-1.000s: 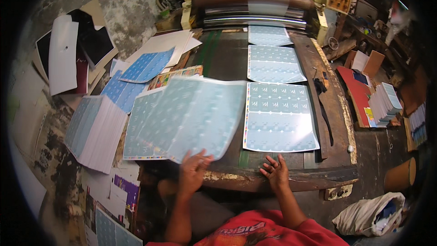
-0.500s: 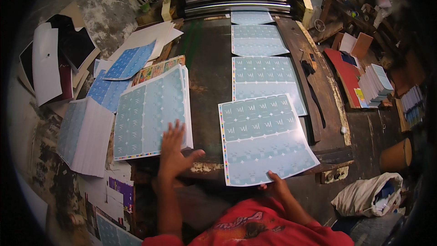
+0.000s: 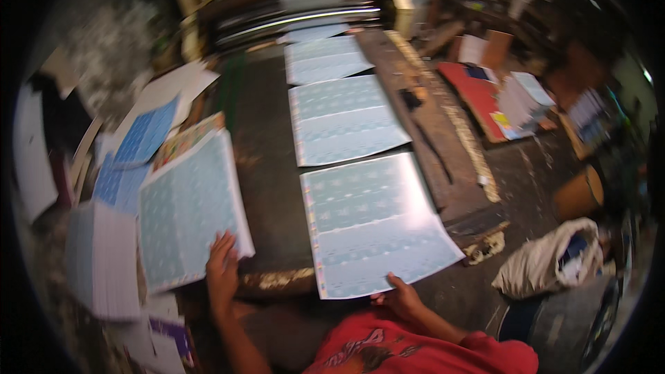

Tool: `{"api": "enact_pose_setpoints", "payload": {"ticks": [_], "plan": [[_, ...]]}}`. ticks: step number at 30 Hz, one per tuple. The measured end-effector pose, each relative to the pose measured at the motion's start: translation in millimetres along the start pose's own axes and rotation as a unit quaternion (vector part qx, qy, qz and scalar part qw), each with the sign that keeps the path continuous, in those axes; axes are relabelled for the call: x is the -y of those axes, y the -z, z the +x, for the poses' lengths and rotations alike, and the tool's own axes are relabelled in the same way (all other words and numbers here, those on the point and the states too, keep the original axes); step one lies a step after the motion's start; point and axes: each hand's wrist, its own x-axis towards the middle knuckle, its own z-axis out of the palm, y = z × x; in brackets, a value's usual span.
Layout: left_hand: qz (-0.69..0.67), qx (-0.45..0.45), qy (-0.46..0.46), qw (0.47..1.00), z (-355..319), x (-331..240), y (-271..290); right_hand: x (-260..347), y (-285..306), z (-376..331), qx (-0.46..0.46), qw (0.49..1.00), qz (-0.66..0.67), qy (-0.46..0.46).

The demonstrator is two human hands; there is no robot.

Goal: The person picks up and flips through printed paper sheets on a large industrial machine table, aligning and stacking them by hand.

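The nearest pale-blue sheet [image 3: 370, 235] overhangs the near edge of the table [image 3: 262, 187], pinched between thumb and fingers of the right hand [image 3: 403, 296]. Left, the left hand [image 3: 222, 266], fingers extended, meets an already-piled stack [image 3: 181, 215]; farther sheets [image 3: 346, 125] toward the rollers [image 3: 298, 21] are not yet stacked.

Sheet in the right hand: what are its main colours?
The held sheet is grey-green toward its far end, pale blue nearer; head view.

The front sheet [image 3: 370, 232] bears greyish-teal and pale-blue bands.
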Motion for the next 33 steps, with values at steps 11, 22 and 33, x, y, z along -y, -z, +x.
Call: {"api": "enact_pose_setpoints", "payload": {"ticks": [11, 22, 33], "plan": [[-0.080, -0.075, 0.028, 0.994, 0.5, 41.8, -27.0, 8.3, -22.2, 46.7, 0.013, 0.991, 0.048, 0.126], [-0.406, -0.267, 0.171, 0.857, 0.8, 41.5, 5.3, 22.5, -39.7, 41.2, 0.019, 0.982, 0.040, 0.184], [-0.082, 0.157, -0.087, 0.980, -38.5, -84.5, -26.5, 56.5, -73.7, 27.0, 0.186, 0.974, -0.073, 0.108]]}}
